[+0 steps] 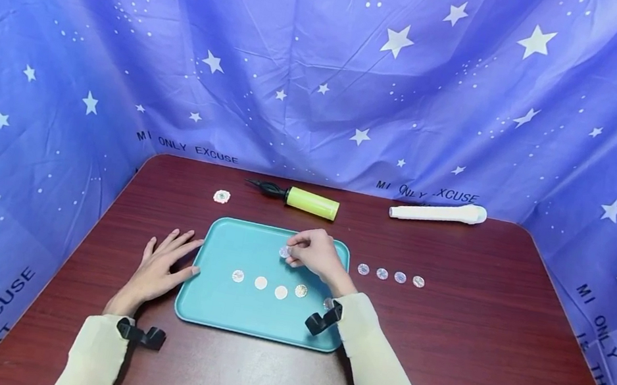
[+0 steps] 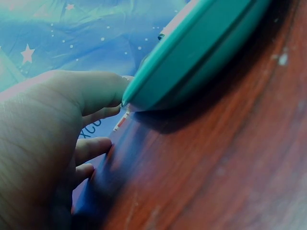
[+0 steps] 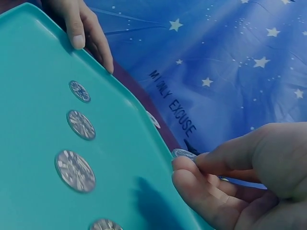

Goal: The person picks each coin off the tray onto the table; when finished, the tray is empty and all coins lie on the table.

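Above the back part of a teal tray [image 1: 260, 318], my right hand [image 1: 318, 254] pinches a silver coin [image 1: 284, 252] between thumb and fingers. In the right wrist view the held coin [image 3: 184, 154] shows only its upper edge past the fingertips. Several more patterned silver coins [image 3: 76, 171] lie spread in a rough row across the tray floor; the one farthest right is partly covered by the right wrist's black mount. My left hand [image 1: 156, 269] rests with fingers spread at the tray's left side, thumb and index finger touching the rim [image 2: 158, 72].
Right of the tray, several coins [image 1: 383, 274] lie in a line on the dark red table [image 1: 500, 354]. Behind the tray are a white scalloped disc [image 1: 221, 196], a yellow and black hand pump [image 1: 311, 203] and a white wand-like object [image 1: 437, 212]. A starry blue curtain [image 1: 305, 52] surrounds the table.
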`<state>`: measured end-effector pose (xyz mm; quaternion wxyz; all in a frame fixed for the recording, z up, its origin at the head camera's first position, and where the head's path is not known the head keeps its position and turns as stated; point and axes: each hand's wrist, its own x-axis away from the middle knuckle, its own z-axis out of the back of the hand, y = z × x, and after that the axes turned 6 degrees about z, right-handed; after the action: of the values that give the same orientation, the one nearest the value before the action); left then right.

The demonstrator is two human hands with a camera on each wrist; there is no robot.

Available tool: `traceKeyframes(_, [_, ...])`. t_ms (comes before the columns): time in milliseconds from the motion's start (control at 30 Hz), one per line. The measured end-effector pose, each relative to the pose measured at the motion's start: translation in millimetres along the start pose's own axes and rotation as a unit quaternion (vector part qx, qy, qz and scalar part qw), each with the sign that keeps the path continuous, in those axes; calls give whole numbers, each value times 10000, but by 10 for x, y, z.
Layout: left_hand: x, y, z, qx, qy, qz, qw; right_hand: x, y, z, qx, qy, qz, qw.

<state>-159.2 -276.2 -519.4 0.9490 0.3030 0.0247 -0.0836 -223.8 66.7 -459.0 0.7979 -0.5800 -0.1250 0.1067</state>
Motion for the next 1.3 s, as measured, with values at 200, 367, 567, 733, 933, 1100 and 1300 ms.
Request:
traceKeyframes(200, [-10,-16,-20,0,-3,-23,10000,95,31,142,-159,85,-37,9998])
traceKeyframes(367, [-7,-11,-18,25,4,-24,10000,177,81,267,-81,211,49,9997])
traceKeyframes(567, [-4,-5,-9,7,-16,-11,10000,261,155,440,-109,425,86,9990])
traceKeyframes(733, [-1,1,-1,5,-13,-2,10000,326,226,575,-177,519,39,9985])
traceKeyframes(933, [1,6,2,10,-17,12,10000,418,299,733,-231,580,111,9980])
traceKeyframes(1100, [5,10,3,27,-20,9,10000,483,381,874,-340,681,181,9969])
traceKeyframes(1300, [6,11,6,38,-15,-4,10000,590,457,1063,-442,769,93,9960])
